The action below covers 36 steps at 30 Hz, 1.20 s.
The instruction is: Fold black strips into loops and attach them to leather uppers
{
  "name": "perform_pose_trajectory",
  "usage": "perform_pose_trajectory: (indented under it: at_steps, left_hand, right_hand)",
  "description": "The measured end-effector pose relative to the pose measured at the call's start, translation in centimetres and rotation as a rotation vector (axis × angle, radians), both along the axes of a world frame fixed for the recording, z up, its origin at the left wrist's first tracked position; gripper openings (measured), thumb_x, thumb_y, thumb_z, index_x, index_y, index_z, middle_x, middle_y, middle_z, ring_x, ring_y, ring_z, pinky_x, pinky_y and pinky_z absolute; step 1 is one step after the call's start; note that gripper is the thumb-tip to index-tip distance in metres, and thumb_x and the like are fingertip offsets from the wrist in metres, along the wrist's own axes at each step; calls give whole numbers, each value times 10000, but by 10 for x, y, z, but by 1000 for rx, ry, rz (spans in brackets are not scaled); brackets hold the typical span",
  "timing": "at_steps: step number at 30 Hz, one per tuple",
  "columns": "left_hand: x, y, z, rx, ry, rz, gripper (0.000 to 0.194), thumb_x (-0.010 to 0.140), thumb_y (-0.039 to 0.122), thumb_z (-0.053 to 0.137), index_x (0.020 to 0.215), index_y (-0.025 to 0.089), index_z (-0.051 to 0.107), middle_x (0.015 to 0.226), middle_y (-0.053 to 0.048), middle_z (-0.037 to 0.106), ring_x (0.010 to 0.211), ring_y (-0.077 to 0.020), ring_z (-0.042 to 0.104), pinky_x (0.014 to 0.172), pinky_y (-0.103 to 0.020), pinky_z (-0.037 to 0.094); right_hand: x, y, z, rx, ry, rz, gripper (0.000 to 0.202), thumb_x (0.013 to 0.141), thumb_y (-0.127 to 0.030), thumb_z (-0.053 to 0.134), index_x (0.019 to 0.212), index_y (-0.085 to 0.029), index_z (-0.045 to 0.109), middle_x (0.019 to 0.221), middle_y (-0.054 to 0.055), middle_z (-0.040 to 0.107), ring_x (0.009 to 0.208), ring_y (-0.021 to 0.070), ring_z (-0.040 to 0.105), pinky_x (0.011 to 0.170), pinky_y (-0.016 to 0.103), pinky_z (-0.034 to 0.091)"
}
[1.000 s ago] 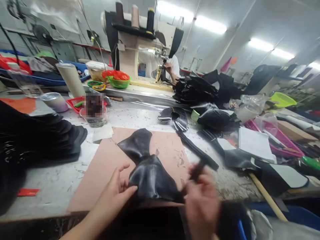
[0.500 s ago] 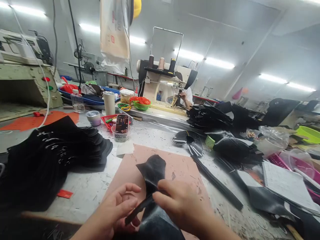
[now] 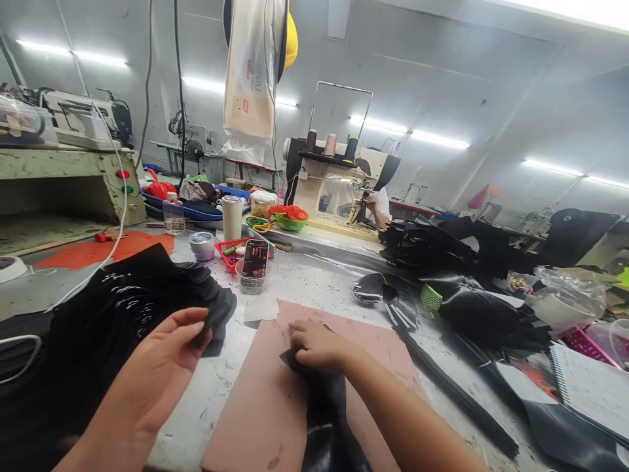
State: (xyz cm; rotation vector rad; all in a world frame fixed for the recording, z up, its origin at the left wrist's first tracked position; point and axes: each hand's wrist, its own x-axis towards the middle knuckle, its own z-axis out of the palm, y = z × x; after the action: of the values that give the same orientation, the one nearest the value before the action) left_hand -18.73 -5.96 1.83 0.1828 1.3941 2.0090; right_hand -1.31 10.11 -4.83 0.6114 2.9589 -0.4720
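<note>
Right hand on black piece — phone (lit) in tub

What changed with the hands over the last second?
Left hand moved left, from the black piece to in front of the black stack; its grip is unclear. Right hand, earlier holding a dark strip, is now at the piece's far end; strip not visible. Pink board and tumbler stayed.

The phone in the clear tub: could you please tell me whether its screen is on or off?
On: the phone shows a lit, coloured picture across its face.
</note>
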Motion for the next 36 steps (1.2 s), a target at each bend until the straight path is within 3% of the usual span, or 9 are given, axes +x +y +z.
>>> perform_pose_trajectory:
  at_steps: [5, 7, 10, 15, 21, 25, 29, 33, 36]
  left_hand:
    - [21, 35, -12, 85, 70, -179, 108, 595, 67, 588, 651, 153, 619, 634, 8, 619, 524, -76, 563, 482, -139, 491]
    - [40, 41, -24, 44, 198, -340, 98, 602, 145, 628, 700, 154, 624, 634, 20, 615, 502, -83, 559, 488, -176, 489]
    - [73, 40, -47, -97, 281, -619, 150, 600, 224, 645, 727, 143, 636, 631, 18, 609, 521, -114, 580, 536, -238, 494]
    - [109, 25, -75, -230, 102, -877, 232, 530, 160, 681, 760, 153, 652, 712, 12, 634, 660, -130, 606, 660, -249, 476]
    - [119, 16, -71, -261, -38, -931, 202, 540, 218, 729, 708, 165, 629, 705, 18, 631, 685, -113, 593, 684, -225, 462]
    - [121, 17, -72, -229, 89, -923, 195, 545, 211, 705, 723, 164, 639, 734, -7, 648, 762, -154, 601, 743, -260, 464]
    - [116, 21, -85, -213, 464, -898, 291, 537, 215, 698, 823, 181, 659, 816, -35, 666, 805, -200, 597, 766, -302, 462]
    - [109, 25, -88, -201, 888, -881, 82, 665, 248, 611, 705, 214, 673, 725, -18, 648, 737, -187, 577, 698, -283, 434]
    - [110, 30, -75, -240, 715, -876, 65, 628, 261, 639, 647, 199, 649, 641, -1, 626, 652, -163, 567, 637, -268, 430]
  right_hand:
    - [22, -40, 37, 84, -31, 105, 74, 707, -138, 553, 740, -148, 619, 714, 50, 654, 729, 189, 598, 968, 401, 305]
    - [37, -66, 60, 180, -18, 229, 19, 714, -168, 585, 720, -165, 602, 631, 25, 629, 626, 173, 571, 778, 318, 417]
    - [58, -96, 75, 46, 43, 370, 23, 780, -237, 600, 777, -214, 603, 617, -38, 614, 568, 121, 534, 532, 212, 371]
    - [88, -111, 42, -370, 184, 32, 61, 783, -243, 606, 805, -188, 591, 690, -25, 595, 608, 98, 527, 534, 170, 373]
    - [113, -129, 19, -1138, 517, -66, 383, 806, -559, 456, 738, -183, 486, 648, -29, 461, 580, 82, 464, 553, 172, 398]
    - [117, -133, 21, -756, 439, -190, 215, 836, -376, 502, 742, -182, 503, 670, -30, 509, 606, 87, 468, 556, 175, 378]
    - [121, -140, 25, -163, 293, -32, 121, 838, -296, 523, 785, -187, 534, 704, -22, 594, 594, 106, 518, 509, 208, 352]
    - [128, -149, 46, 381, 251, 98, 156, 843, -233, 463, 704, -185, 513, 579, -9, 531, 450, 127, 439, 424, 273, 260]
    - [134, -150, 73, 473, 257, 177, 160, 820, -121, 434, 710, -196, 523, 546, -16, 509, 428, 124, 407, 412, 279, 249]
